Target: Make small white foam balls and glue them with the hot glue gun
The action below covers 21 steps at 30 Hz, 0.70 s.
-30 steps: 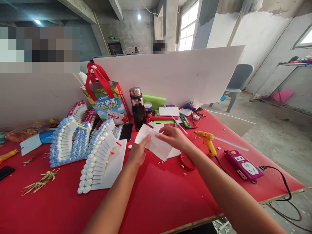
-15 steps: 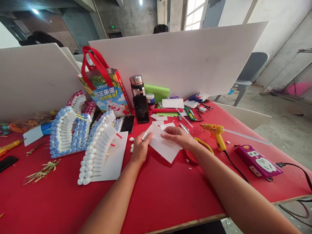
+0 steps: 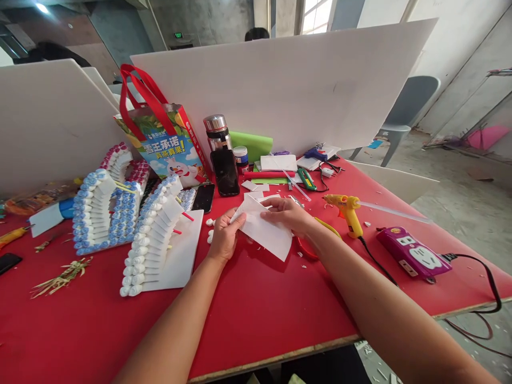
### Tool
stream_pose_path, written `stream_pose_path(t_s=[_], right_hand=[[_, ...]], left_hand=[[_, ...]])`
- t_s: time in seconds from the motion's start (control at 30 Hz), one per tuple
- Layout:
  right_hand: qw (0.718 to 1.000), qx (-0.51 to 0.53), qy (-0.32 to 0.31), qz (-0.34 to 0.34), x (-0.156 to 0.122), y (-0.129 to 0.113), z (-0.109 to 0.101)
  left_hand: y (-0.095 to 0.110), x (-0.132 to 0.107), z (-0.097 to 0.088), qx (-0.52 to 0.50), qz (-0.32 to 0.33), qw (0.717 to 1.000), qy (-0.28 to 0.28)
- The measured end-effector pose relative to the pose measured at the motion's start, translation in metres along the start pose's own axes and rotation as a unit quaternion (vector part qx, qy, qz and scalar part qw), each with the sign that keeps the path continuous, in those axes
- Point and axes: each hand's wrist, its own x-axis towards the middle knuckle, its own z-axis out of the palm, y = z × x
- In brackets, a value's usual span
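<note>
A sheet of white paper [image 3: 269,234] is held between my two hands above the red table. My left hand [image 3: 224,234] pinches its left edge with the thumb on top. My right hand [image 3: 290,214] grips the upper right edge, thumb against the near face and fingers behind. The paper is slightly bent and its lower corner hangs free. To the left stands a curved model [image 3: 154,240] edged with white rolled rosettes, on a white board [image 3: 188,256]. Small white rosettes lie just beyond my left hand. Yellow-and-red-handled pliers [image 3: 328,226] are partly hidden behind my right forearm.
A yellow glue gun [image 3: 348,213] and a purple power strip [image 3: 414,253] sit at right. At the back are a black phone [image 3: 224,173], a steel flask [image 3: 216,128], a gift bag [image 3: 168,144] and a green cutter [image 3: 306,180]. A blue-white rosette model [image 3: 94,213] stands left.
The view has shifted a little, so most things appear slightly farther left and higher. Both hands keep hold of the paper, whose lower right part now curves more.
</note>
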Motion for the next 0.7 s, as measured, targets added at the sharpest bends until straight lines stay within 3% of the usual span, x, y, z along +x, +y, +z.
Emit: stream_pose_path(t_s=[0.13, 0.3, 0.43, 0.57, 0.7], right_hand=[[0.999, 0.028, -0.023, -0.015, -0.001, 0.0, -0.004], [0.997, 0.068, 0.028, 0.0, -0.003, -0.006, 0.0], [0.996, 0.084, 0.033, -0.024, -0.004, -0.008, 0.006], [0.997, 0.039, 0.039, -0.058, -0.006, -0.009, 0.012], [0.992, -0.075, 0.046, -0.091, -0.013, -0.013, 0.016]], left_hand=[[0.002, 0.0, -0.002, 0.017, -0.003, 1.0, -0.002], [0.003, 0.002, -0.005, -0.003, -0.008, 1.0, 0.004], [0.004, 0.001, -0.004, -0.017, -0.009, 1.0, -0.001], [0.005, 0.002, -0.003, -0.025, -0.003, 1.0, 0.015], [0.004, 0.003, -0.005, -0.037, 0.0, 0.999, 0.035]])
